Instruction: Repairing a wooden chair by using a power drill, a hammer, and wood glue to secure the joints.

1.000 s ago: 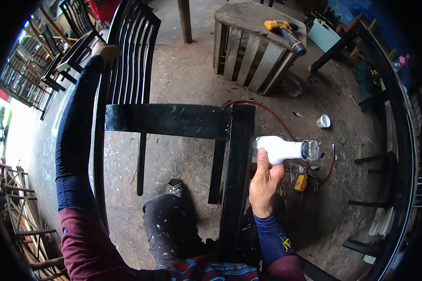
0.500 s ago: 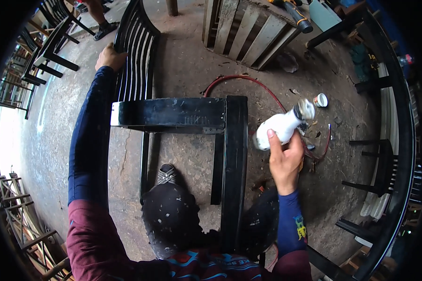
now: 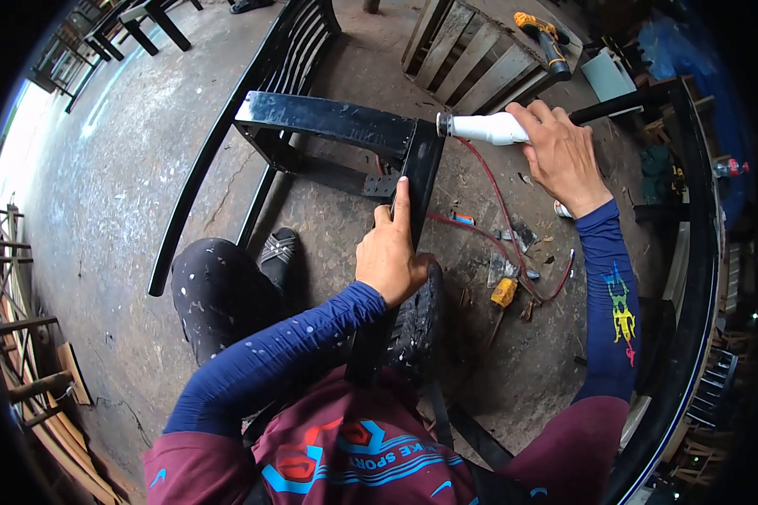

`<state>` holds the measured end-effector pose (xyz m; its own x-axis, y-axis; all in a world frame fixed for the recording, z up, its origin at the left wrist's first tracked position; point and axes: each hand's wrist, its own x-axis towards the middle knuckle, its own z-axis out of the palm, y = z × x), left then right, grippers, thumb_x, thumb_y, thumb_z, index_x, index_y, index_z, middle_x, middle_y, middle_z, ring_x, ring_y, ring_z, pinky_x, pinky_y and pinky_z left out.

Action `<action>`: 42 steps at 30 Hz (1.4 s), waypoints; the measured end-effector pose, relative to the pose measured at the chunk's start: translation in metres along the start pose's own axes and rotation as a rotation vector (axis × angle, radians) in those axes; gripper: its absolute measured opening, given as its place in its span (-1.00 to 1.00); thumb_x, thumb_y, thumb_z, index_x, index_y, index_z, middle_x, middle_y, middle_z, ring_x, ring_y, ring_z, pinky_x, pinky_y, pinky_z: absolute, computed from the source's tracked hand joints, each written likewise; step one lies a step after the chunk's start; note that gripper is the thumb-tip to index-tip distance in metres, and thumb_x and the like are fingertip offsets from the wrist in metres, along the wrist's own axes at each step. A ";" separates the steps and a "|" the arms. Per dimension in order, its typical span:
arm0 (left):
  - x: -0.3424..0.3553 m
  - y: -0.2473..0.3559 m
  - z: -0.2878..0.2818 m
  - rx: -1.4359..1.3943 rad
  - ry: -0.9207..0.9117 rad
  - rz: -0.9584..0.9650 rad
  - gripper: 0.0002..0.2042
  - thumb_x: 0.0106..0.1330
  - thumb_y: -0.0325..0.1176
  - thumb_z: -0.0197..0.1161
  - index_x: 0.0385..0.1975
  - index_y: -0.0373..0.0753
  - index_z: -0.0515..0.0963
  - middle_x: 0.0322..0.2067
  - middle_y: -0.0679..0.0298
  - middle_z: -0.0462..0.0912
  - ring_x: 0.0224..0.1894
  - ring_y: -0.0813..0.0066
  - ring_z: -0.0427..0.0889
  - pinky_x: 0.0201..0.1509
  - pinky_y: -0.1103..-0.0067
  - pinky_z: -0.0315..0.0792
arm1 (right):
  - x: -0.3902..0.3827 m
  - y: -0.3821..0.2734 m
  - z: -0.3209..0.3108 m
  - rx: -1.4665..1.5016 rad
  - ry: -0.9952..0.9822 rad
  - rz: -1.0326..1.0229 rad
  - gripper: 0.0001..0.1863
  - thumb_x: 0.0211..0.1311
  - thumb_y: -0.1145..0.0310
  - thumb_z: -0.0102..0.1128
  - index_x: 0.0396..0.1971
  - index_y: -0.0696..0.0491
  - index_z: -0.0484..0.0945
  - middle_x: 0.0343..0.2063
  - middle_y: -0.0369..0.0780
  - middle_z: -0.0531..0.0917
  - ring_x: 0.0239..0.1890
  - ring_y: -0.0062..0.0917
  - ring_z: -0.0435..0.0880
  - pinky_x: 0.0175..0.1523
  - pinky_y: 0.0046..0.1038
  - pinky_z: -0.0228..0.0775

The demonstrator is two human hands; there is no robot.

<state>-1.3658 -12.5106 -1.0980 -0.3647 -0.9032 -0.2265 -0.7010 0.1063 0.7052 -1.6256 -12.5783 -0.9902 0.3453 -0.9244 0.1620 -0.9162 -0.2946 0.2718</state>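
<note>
A black wooden chair (image 3: 328, 118) with a slatted back lies tipped over in front of me. My left hand (image 3: 389, 259) is closed around one of its bars, index finger stretched along it toward the corner joint. In my right hand (image 3: 564, 160) is a white bottle (image 3: 487, 128) with a narrow neck, gripped from above. The bottle lies level in the air, its mouth pointing left, close to the chair's corner. Whether anything comes out of it cannot be made out.
A slatted wooden crate (image 3: 472, 63) stands ahead, with a yellow-and-black power drill (image 3: 547, 46) on top. A red hose (image 3: 493, 181) curls over the floor beside a yellow object (image 3: 504, 292) and scraps. A long black frame (image 3: 706, 252) runs down the right.
My left hand has left the chair's back and come to the bar near me. The bottle has swung up and turned mouth-left toward the corner. The chair appears shifted and turned.
</note>
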 end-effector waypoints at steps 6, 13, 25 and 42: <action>0.004 -0.002 0.012 0.081 0.068 0.046 0.05 0.00 -0.50 0.32 0.53 -0.37 -0.18 -0.04 -0.24 0.42 -0.18 -0.22 0.66 -0.15 0.14 0.60 | 0.042 -0.008 -0.013 -0.317 0.006 -0.160 -0.41 0.06 0.47 0.41 0.15 -0.18 0.51 -0.13 -0.34 0.62 0.01 -0.32 0.62 -0.16 -0.01 0.36; 0.000 0.004 0.019 0.121 0.073 0.018 -0.03 0.08 -0.52 0.28 0.53 -0.27 -0.10 0.08 -0.21 0.40 -0.09 -0.17 0.68 -0.03 0.17 0.64 | 0.069 -0.028 -0.027 -0.482 0.066 -0.341 -0.57 0.18 0.45 0.29 0.06 -0.21 0.56 -0.16 -0.34 0.64 0.02 -0.35 0.63 -0.15 0.06 0.48; -0.002 0.001 0.016 0.015 0.141 0.035 -0.01 0.03 -0.48 0.36 0.51 -0.31 -0.06 0.04 -0.22 0.43 -0.08 -0.14 0.66 -0.02 0.19 0.63 | 0.096 -0.023 -0.028 -0.586 -0.035 -0.453 -0.66 0.30 0.41 0.15 0.05 -0.23 0.56 -0.23 -0.36 0.66 -0.06 -0.39 0.69 -0.19 -0.06 0.52; -0.002 -0.001 0.021 0.099 0.164 0.037 -0.13 0.17 -0.45 0.33 0.51 -0.29 0.04 0.03 -0.11 0.43 -0.13 0.02 0.68 -0.14 0.35 0.68 | 0.097 -0.047 -0.046 -0.806 -0.046 -0.515 -0.36 0.19 0.50 0.23 0.29 -0.28 0.44 0.01 -0.33 0.58 0.09 -0.42 0.57 -0.11 -0.10 0.43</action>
<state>-1.3774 -12.5004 -1.1123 -0.2922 -0.9527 -0.0831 -0.7490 0.1740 0.6394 -1.5394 -12.6427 -0.9433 0.6428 -0.7416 -0.1919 -0.2328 -0.4278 0.8734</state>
